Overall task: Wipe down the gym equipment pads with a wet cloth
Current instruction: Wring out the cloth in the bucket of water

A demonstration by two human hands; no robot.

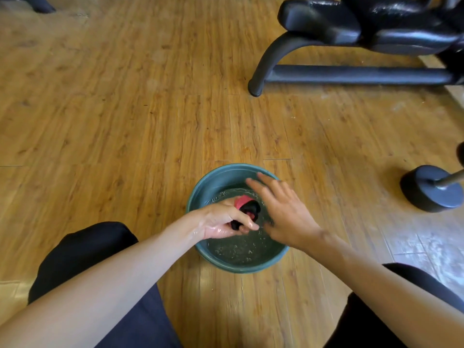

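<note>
Cloth (pixel 248 208): one, red-black, bunched over one green basin (pixel 218 178) of water (pixel 238 247).
Left grip (pixel 223 221): curled round the cloth.
Right grip (pixel 283 217): fingers spread, nothing held.
Pads (pixel 319 18): black, one bench (pixel 351 74), far right corner of the floor (pixel 125 96).

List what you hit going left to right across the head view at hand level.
In order: left hand gripping bunched red-and-black cloth → open right hand → round dark grey dumbbell head on wooden floor. Omitted: round green water basin, overlapping both hands.
</note>
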